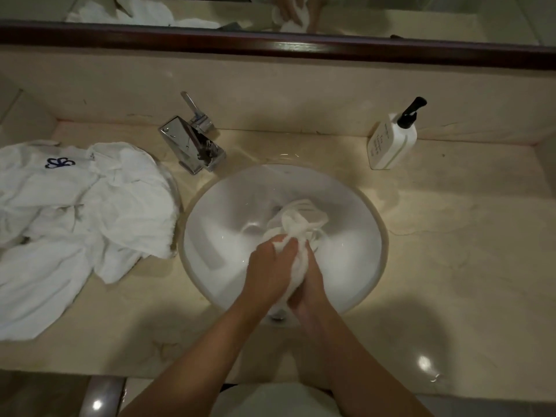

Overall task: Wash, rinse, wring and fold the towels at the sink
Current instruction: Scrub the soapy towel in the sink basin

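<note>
Left hand (pixel 270 266) and right hand (pixel 307 284) both clenched around a bunched white towel (pixel 296 224) over the sink (pixel 210 230), crumpled towels (pixel 75 212) at nine o'clock, soap bottle (pixel 391 142) at one o'clock

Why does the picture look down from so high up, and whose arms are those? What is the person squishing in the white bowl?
The camera sits on a person's head, so you see what they see looking down. Those arms are their own. The left hand and right hand both grip a wet white towel over the round sink. On the counter, more white towels lie in a heap on the left. A shiny tap stands behind the sink, and a soap bottle stands on the right. At the top is a mirror.
</note>
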Tool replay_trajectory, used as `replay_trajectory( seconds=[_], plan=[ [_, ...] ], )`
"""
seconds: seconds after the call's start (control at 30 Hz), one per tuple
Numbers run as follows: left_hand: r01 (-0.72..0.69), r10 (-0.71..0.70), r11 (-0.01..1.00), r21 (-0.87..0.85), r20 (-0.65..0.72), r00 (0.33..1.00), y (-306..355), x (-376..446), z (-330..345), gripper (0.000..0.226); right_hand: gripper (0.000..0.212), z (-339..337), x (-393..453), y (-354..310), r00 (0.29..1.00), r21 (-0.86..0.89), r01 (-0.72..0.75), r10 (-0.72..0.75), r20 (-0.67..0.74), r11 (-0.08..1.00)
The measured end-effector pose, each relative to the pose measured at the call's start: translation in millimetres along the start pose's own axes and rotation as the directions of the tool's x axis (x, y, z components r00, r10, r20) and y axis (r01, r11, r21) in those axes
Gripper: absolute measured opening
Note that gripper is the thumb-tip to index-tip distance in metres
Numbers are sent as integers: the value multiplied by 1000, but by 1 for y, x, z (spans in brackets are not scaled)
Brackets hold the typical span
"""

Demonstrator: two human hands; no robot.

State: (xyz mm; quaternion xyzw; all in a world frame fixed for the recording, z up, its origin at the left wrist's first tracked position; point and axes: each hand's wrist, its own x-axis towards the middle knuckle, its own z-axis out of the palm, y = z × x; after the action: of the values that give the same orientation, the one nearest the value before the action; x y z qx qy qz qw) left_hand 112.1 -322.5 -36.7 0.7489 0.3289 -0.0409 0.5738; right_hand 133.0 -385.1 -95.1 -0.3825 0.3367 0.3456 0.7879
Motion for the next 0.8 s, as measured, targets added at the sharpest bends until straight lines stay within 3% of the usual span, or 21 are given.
replay_trajectory(
  seconds=[0.07, 0.13, 0.2, 0.27, 0.3, 0.33, 0.4, 0.43, 0.5, 0.53, 0.6, 0.63, 0.67, 0.73, 0.8],
  plan=[
    [-96, 117, 980, 177, -116, 986, 3, 11, -5, 32, 35, 6, 1, -6, 993, -182, 98, -108, -44, 978],
    [-39, 78, 985, 169, -231, 970, 5, 41, -23, 40, 28, 21, -8, -11, 965, -346, 240, -263, -20, 907],
    [6, 6, 996, 89, -137, 991, 10, 56, -35, 44, 19, 37, -16, -10, 914, -450, 361, -405, -4, 817],
    [-31, 32, 996, 86, -4, 999, 10, 43, -36, 39, 18, 46, 0, -22, 863, -396, 329, -443, -243, 857],
    [-63, 57, 992, 109, 50, 997, 11, 32, -36, 38, 20, 51, 9, -32, 834, -334, 274, -396, -384, 902],
    [-105, 90, 981, 162, 95, 991, 5, 26, -35, 37, 23, 56, 13, -41, 839, -260, 221, -319, -441, 940],
    [-12, -21, 977, 213, 148, 989, -11, 39, -46, 36, 24, 60, 23, -35, 913, -182, 154, -211, -348, 971],
    [99, -117, 982, 164, 106, 987, -17, 56, -55, 35, 23, 65, 20, -22, 948, -269, 121, -192, -255, 955],
    [269, -255, 946, -179, 101, 962, -16, 80, -74, 30, 23, 79, 10, 10, 955, -502, 188, -277, -107, 844],
    [281, -258, 926, -254, 120, 959, -14, 79, -78, 27, 23, 86, 8, 15, 921, -560, 244, -370, -122, 791],
    [206, -174, 959, -193, 172, 970, -8, 57, -80, 21, 21, 94, 18, -1, 732, -631, 339, -617, -290, 698],
    [143, -115, 978, -149, 185, 976, -11, 46, -78, 21, 21, 94, 26, -14, 647, -645, 335, -666, -372, 686],
    [94, -65, 986, -139, 203, 977, -11, 36, -77, 21, 21, 90, 31, -27, 633, -648, 289, -648, -423, 705],
    [70, -47, 992, -103, 218, 975, -13, 41, -78, 20, 29, 78, 42, -30, 763, -563, 213, -496, -414, 798],
    [160, -146, 981, -107, 129, 981, -15, 67, -78, 20, 42, 75, 36, -10, 902, -433, 183, -326, -283, 883]
  ],
)
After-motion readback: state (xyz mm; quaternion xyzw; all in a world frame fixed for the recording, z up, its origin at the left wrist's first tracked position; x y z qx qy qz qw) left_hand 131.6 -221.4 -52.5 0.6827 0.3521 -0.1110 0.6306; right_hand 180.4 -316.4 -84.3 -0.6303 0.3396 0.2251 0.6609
